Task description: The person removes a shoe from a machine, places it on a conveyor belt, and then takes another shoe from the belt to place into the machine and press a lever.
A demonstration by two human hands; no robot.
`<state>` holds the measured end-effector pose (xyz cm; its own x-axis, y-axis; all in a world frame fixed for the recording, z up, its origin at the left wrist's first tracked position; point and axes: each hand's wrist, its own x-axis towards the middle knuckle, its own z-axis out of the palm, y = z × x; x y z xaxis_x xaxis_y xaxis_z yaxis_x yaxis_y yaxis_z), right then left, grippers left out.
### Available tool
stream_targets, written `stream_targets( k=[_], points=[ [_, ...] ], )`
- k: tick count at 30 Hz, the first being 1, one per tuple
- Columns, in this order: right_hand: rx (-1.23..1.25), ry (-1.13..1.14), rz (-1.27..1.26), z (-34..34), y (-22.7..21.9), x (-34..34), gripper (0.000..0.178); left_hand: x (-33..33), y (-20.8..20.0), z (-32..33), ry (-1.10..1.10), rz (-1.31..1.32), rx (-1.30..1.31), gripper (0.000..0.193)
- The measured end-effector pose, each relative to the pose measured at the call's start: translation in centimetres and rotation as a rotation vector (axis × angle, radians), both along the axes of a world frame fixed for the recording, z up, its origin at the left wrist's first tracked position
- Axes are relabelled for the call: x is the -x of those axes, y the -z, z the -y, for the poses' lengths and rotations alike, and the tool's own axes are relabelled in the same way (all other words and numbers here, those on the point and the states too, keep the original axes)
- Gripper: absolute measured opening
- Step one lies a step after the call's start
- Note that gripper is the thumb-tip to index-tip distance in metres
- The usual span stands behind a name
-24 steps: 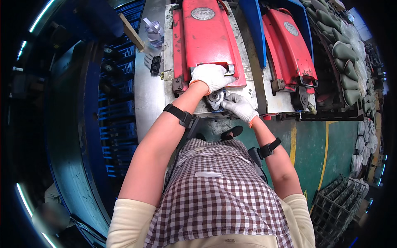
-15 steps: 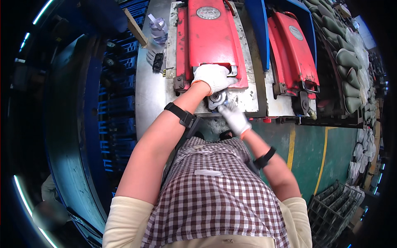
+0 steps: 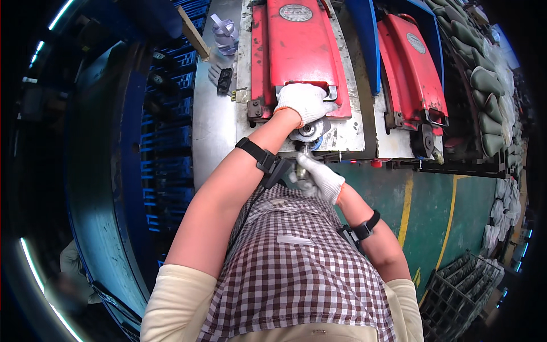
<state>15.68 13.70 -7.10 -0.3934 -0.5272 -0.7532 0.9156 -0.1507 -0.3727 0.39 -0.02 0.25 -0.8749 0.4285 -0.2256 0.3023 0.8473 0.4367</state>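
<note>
My left hand [image 3: 305,104], in a white knit glove, is closed over the metal handle [image 3: 332,93] at the near edge of a red machine cover [image 3: 302,48]. Just below it sits a round metal latch piece [image 3: 308,130], partly covered by that hand. From this piece a short lever [image 3: 306,150] points toward my body. My right hand [image 3: 320,178], also gloved in white, is wrapped round the lever's lower end, close to my checked apron [image 3: 285,256]. The fingers hide most of that end.
A second red cover [image 3: 413,62] with its own latch stands to the right, beyond a blue panel [image 3: 367,45]. A clear bottle [image 3: 225,37] and a black object [image 3: 225,81] lie on the metal table at left. Grey-green shaped pads [image 3: 484,108] fill a rack far right.
My right hand has drawn down toward my body and slightly left, and the lever now shows between it and the latch. My left hand stays on the cover's handle.
</note>
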Motion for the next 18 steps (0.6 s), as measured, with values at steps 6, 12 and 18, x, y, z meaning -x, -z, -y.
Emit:
stream_targets(
  k=[6, 12, 18],
  points=[
    [-0.032, -0.295, -0.158, 2.5, 1.0, 1.6, 0.056, -0.5, -1.7, 0.3, 0.017, -0.083, -0.062, 0.054],
    [-0.486, -0.799, -0.57, -0.7, -5.1, 3.9, 0.054, 0.6, -4.1, 1.4, 0.018, -0.178, -0.094, 0.045],
    [-0.621, -0.35, -0.769, -2.4, -5.4, 11.7, 0.039, 3.0, -13.8, 2.8, -0.052, -0.557, -0.131, 0.038]
  ],
)
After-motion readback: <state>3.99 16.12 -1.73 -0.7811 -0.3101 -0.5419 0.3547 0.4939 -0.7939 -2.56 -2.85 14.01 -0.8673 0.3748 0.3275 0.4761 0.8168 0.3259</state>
